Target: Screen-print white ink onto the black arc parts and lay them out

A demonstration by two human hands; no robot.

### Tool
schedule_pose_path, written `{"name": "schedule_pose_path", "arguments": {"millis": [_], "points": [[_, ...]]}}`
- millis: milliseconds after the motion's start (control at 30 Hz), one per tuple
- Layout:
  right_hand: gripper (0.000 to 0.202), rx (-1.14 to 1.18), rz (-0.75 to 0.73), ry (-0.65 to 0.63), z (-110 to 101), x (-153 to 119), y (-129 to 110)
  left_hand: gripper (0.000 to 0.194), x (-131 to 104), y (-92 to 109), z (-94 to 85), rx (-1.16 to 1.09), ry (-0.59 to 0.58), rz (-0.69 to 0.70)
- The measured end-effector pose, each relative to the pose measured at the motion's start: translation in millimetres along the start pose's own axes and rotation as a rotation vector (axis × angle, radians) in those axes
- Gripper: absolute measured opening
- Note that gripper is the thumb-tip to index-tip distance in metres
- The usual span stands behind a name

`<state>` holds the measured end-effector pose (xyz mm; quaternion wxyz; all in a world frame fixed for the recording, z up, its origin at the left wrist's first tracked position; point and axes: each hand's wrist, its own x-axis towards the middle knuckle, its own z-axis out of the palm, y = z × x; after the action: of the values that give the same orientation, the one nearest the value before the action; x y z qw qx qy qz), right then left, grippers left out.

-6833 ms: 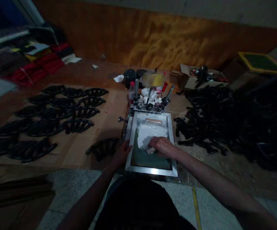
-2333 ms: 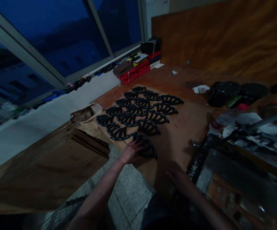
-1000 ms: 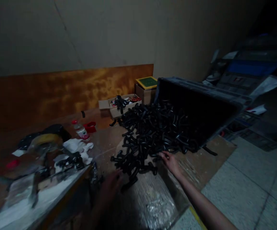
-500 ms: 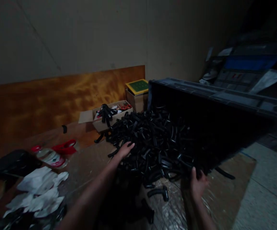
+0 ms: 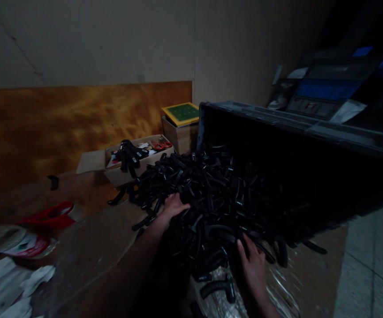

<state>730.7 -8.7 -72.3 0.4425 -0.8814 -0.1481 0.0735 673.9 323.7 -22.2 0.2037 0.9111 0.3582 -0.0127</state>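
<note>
A big heap of black curved handle-like pieces (image 5: 207, 181), some with a T-shaped end, spills from the mouth of a dark crate (image 5: 254, 114) lying on its side. My left hand (image 5: 174, 206) rests on the heap's near left side, thumb out and fingers spread over the pieces. At the near right edge of the heap is my right hand (image 5: 253, 261), thumb and fingers apart, the fingertips against the pieces. Neither hand visibly grips a piece. One T-ended piece (image 5: 219, 289) lies on clear plastic film (image 5: 226, 304) between my forearms.
Behind the heap stand an open cardboard box (image 5: 121, 176) with black pieces and red-handled tools, and another box topped by a yellow-framed green panel (image 5: 182, 113). Leftward lie red scissors (image 5: 50, 216), a bottle (image 5: 15, 240) and crumpled white paper (image 5: 5, 287). Stacked crates (image 5: 324, 90) stand far right.
My right hand has moved left and inward along the heap's near edge. My left hand has shifted slightly onto the pieces. The view has turned a little and come closer.
</note>
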Motion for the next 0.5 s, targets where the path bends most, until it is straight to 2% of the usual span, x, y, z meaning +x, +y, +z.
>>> {"name": "schedule_pose_path", "arguments": {"millis": [167,333,500], "points": [[0.078,0.039,0.074,-0.044,1,16,-7,0.07,1,7,5.8,-0.028,0.023,-0.031],[0.074,0.044,0.076,-0.126,6,7,-7,0.067,-19,6,9.2,-0.127,-0.031,-0.012],[0.071,0.154,0.069,-0.207,12,-10,-15,0.043,-45,1,12.0,-0.194,-0.006,0.039]]}}
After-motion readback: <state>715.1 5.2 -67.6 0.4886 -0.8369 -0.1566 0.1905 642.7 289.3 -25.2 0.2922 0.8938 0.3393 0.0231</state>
